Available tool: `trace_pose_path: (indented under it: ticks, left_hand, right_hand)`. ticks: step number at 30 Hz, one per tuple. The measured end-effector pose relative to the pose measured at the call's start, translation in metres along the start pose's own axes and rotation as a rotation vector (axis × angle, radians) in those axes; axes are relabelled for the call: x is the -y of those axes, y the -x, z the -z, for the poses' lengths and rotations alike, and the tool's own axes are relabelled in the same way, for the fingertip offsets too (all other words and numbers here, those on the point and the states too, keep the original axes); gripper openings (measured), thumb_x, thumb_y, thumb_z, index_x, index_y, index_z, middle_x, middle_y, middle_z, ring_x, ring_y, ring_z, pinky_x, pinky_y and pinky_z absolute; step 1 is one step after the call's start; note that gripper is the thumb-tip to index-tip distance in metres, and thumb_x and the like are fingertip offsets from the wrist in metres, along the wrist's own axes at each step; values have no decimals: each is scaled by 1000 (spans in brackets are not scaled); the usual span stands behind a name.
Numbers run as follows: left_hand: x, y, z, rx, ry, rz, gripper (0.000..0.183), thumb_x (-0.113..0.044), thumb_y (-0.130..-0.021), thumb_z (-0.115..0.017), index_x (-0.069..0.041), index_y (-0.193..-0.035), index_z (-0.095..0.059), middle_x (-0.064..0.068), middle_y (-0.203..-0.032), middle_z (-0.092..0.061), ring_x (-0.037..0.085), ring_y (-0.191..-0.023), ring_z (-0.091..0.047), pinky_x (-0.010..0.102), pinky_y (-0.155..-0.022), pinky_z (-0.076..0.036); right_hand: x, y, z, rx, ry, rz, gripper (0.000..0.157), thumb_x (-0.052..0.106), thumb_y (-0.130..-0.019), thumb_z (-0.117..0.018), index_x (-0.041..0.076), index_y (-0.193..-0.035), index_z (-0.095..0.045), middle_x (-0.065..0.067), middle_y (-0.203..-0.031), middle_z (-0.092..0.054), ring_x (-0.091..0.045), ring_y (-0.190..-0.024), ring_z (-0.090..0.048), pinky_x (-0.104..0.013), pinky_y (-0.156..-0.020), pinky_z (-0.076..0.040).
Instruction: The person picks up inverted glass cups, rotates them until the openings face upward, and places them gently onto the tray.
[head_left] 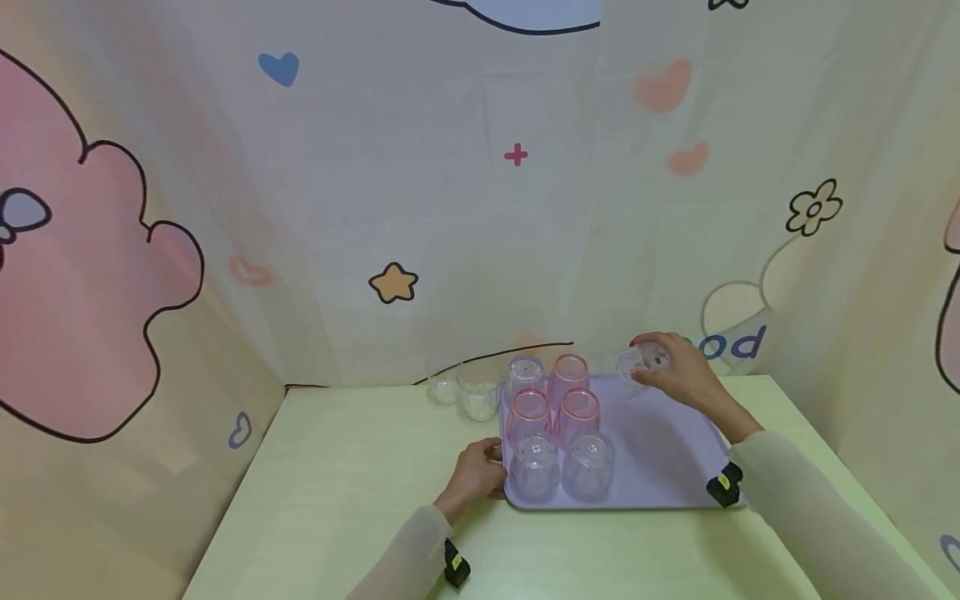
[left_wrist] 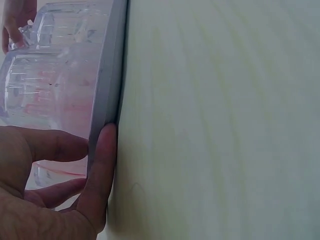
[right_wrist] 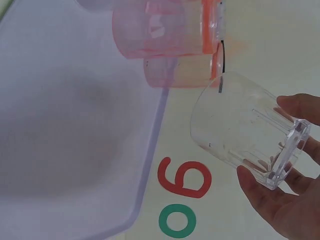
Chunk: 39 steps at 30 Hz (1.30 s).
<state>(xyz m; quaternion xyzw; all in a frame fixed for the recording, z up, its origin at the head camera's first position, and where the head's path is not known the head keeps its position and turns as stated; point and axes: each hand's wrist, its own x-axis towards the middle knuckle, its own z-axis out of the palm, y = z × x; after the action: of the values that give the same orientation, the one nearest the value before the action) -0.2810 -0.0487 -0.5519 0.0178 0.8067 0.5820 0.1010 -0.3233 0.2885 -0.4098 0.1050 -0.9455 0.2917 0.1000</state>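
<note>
My left hand (head_left: pixel 477 471) pinches the left rim of a lilac tray (head_left: pixel 660 467), thumb and fingers on either side of the edge (left_wrist: pixel 104 95) in the left wrist view. Over the tray's back part, my right hand (head_left: pixel 681 371) grips a clear glass (right_wrist: pixel 230 120) by its thick base, its wide mouth tilted downward. Glasses stand mouth down on the tray's left half: two clear glasses, one of them a front glass (head_left: pixel 589 467), pink-rimmed glasses such as the middle one (head_left: pixel 579 417), and a purplish glass (head_left: pixel 525 375) at the back.
Left of the tray's back corner, a clear glass (head_left: pixel 477 392) and a smaller-looking clear glass (head_left: pixel 442 385) stand on the pale table (head_left: pixel 360 450). A printed curtain (head_left: pixel 450 208) hangs right behind the table and along both sides.
</note>
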Motion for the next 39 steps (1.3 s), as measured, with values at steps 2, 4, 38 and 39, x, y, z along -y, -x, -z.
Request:
trace_pose_path:
  ticks: [2, 4, 38, 39]
  left_hand:
    - [0, 0, 0, 0, 7, 2, 69, 13, -68, -56, 3, -136, -53, 11, -101, -62, 14, -76, -66, 32, -51, -60]
    - [0, 0, 0, 1, 13, 2, 69, 14, -68, -56, 3, -136, -53, 11, -102, -62, 14, -77, -66, 32, -51, -60]
    - [5, -1, -2, -15, 16, -29, 67, 14, -68, -54, 4, -134, -54, 12, -101, -63, 14, -73, -67, 32, -49, -59]
    - [5, -2, -3, -15, 18, -29, 67, 14, -68, -54, 4, -134, -55, 12, -100, -63, 14, -73, -67, 32, -49, -59]
  right_hand:
    - [-3, -4, -3, 10, 19, -8, 49, 23, -83, -75, 8, -127, -59, -29, -138, -49, -49, -125, -46, -68, -100, -38]
    - [-7, -9, -6, 19, 38, -19, 49, 23, -83, -74, 8, -127, -58, -29, -138, -49, -49, -124, -47, -69, -99, -40]
    - [-30, -46, -66, 104, 108, -68, 55, 19, -79, -78, 3, -128, -58, -29, -129, -56, -46, -116, -54, -63, -97, -46]
    - [-30, -47, -67, 102, 114, -66, 55, 19, -79, -77, 3, -128, -58, -29, -130, -56, -46, -117, -54, -64, -98, -45]
